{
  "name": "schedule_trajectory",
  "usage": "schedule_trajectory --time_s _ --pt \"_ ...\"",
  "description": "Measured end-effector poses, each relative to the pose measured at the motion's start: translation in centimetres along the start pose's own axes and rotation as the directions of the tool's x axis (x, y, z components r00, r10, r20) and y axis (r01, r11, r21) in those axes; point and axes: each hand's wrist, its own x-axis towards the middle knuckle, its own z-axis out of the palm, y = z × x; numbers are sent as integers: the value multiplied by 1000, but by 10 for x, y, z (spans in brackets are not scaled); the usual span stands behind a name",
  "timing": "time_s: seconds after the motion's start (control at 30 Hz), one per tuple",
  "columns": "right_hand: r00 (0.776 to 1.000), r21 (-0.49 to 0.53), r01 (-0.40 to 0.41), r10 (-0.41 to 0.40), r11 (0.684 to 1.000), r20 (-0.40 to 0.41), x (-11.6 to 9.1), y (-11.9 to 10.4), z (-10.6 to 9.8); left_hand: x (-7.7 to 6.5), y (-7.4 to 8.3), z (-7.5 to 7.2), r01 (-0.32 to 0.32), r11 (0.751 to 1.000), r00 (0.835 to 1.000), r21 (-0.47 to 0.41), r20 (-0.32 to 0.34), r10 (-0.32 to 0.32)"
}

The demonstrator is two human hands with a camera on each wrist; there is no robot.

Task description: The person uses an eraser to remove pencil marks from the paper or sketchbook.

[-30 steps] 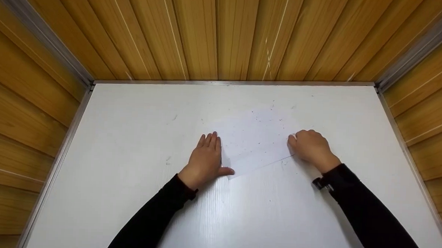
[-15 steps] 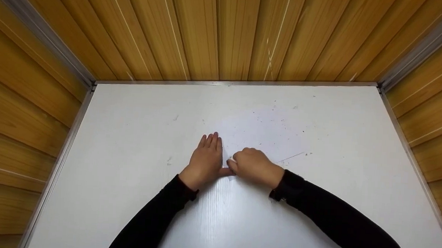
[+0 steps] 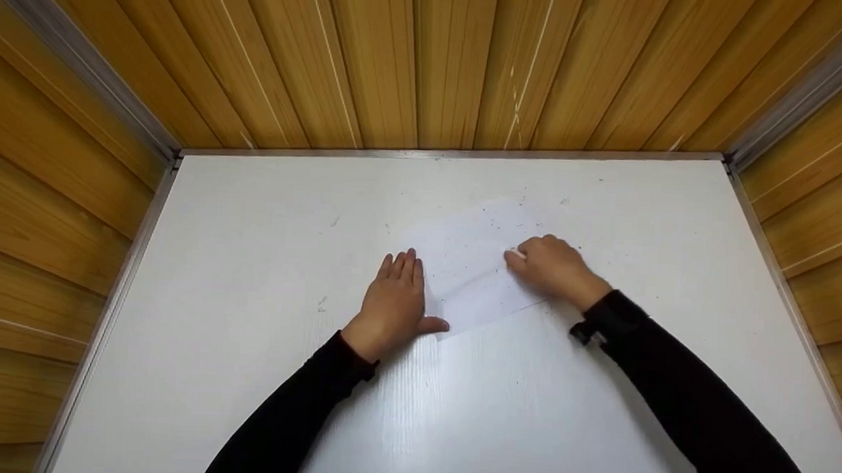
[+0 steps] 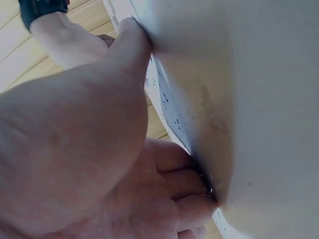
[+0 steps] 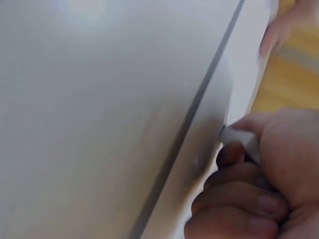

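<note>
A thin white sheet of paper (image 3: 474, 242) lies slanted on the white table, with small dark crumbs scattered over it. My left hand (image 3: 393, 303) rests along its left edge, fingers straight and thumb spread near the lower corner. On the right part of the paper, my right hand (image 3: 558, 271) grips a small white eraser (image 5: 241, 139) between thumb and curled fingers. Most of the eraser is hidden inside the hand; one end with a dark tip shows in the right wrist view. A faint grey streak crosses the paper left of that hand.
The white table (image 3: 249, 272) carries more crumbs and smudges around the paper. Yellow wood-look panels (image 3: 386, 64) rise behind it and on both sides, with grey metal strips along the edges.
My right hand has swept left and down to beside the left thumb, then back up and right across the paper, the eraser still in its grip. The left hand has kept its place.
</note>
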Motion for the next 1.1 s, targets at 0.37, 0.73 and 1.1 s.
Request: schedule_trajectory --time_s 0.37,0.73,1.1 --pt "991 -15 -95 93 995 -95 -9 42 -27 1 -1 -5 -4 1000 1000 -3 26 4" --pt "963 108 -182 199 977 -183 -30 85 -73 3 -1 -10 -19 1000 1000 -3 23 19" --pt "970 -35 -242 243 970 19 -36 122 -57 -2 -6 -3 -30 999 999 -33 35 31"
